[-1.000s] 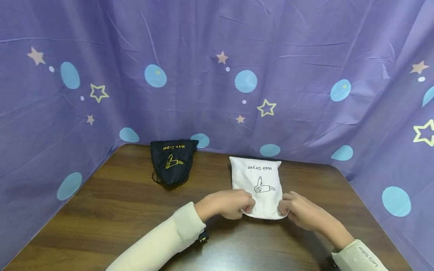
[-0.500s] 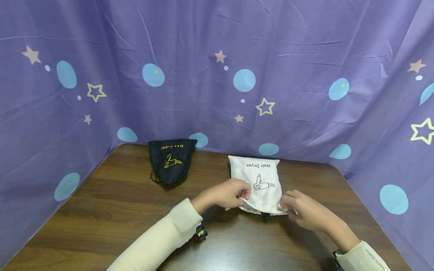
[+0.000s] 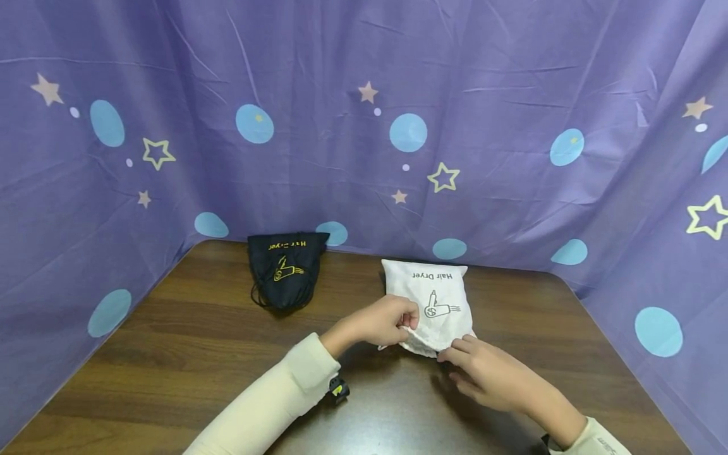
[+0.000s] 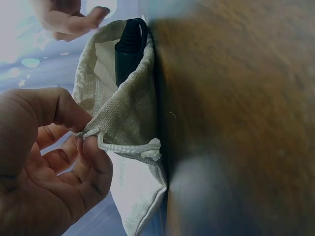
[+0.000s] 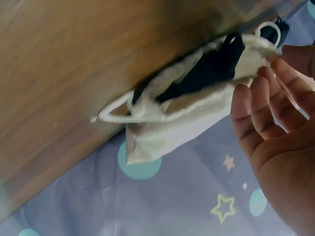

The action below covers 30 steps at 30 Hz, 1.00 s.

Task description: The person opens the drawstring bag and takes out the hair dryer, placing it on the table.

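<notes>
A white drawstring bag [image 3: 449,316], printed "Hair Dryer" with a dryer drawing, lies flat on the table with its mouth towards me. My left hand [image 3: 387,321] pinches the left part of its hem between thumb and fingertips, lifting it; a knotted white cord [image 4: 130,147] hangs beside those fingers. Inside the parted mouth shows a black hair dryer handle [image 4: 129,59] with a ribbed cord sleeve; the rest of it is hidden. My right hand [image 3: 489,373] hovers at the mouth's right side, fingers loosely extended. The left wrist view shows it apart from the rim.
A black drawstring bag [image 3: 284,268] with yellow "Hair Dryer" print lies at the table's back left. The brown wooden table [image 3: 188,354] is bounded at the back and sides by a purple curtain [image 3: 330,170] with stars and blue dots.
Both hands held the hem's corners a second ago. My left hand has raised its side, parting the mouth. My right hand has let go of the right corner and moved left towards the middle.
</notes>
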Each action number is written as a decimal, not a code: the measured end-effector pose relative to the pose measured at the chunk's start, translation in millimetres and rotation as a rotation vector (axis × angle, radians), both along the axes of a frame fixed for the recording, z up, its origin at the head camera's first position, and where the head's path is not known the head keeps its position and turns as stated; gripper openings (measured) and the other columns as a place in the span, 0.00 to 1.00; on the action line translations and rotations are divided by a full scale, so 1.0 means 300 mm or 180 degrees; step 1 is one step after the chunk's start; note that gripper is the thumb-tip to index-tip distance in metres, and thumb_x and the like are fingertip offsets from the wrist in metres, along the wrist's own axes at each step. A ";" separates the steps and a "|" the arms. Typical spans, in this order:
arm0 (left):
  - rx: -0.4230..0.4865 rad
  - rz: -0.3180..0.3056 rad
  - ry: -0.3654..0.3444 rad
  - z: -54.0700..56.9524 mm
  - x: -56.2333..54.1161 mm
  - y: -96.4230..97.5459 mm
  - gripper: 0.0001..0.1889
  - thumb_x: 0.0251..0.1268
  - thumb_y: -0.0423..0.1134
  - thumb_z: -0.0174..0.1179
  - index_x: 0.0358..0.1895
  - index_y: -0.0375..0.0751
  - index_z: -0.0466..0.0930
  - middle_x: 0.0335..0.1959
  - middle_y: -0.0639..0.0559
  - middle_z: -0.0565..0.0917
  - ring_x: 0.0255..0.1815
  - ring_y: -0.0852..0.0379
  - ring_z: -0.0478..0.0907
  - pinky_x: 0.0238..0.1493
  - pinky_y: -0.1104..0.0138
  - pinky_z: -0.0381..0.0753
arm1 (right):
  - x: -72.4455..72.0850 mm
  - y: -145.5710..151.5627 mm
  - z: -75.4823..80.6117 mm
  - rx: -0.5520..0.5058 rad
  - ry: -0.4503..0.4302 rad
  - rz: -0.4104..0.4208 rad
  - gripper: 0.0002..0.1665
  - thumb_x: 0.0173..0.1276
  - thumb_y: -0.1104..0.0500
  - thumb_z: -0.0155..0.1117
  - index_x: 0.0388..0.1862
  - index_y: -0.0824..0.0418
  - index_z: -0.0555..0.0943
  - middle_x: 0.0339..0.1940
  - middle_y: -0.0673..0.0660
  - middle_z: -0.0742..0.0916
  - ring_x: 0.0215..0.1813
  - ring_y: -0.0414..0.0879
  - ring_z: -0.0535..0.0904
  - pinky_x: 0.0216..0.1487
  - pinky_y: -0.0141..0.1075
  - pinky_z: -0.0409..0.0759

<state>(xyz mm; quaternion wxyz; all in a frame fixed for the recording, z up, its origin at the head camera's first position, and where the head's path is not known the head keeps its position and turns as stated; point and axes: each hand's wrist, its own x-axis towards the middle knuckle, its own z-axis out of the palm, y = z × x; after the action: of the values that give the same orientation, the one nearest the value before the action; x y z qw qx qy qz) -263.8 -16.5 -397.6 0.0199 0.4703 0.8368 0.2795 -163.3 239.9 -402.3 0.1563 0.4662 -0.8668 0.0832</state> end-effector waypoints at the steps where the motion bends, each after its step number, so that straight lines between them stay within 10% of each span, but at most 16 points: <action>1: 0.0003 0.0023 -0.0001 0.000 -0.001 0.001 0.11 0.50 0.25 0.63 0.31 0.46 0.76 0.27 0.57 0.75 0.29 0.66 0.70 0.35 0.73 0.71 | 0.003 -0.007 -0.004 0.0049 0.0008 -0.0022 0.19 0.60 0.61 0.73 0.51 0.56 0.83 0.43 0.44 0.82 0.45 0.36 0.77 0.44 0.35 0.81; 30: 0.0148 0.0244 0.0181 0.003 0.001 0.016 0.10 0.49 0.26 0.65 0.33 0.42 0.77 0.29 0.54 0.78 0.32 0.62 0.73 0.38 0.73 0.72 | -0.075 -0.065 -0.039 0.0030 0.0272 -0.1054 0.28 0.66 0.50 0.74 0.60 0.61 0.80 0.50 0.55 0.84 0.46 0.51 0.81 0.45 0.46 0.82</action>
<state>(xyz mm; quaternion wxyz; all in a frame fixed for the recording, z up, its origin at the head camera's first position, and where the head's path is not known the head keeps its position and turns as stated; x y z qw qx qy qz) -263.5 -11.7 -396.8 -0.0256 0.4461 0.8477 0.2859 -185.8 220.4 -414.0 0.2024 0.3209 -0.9247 0.0324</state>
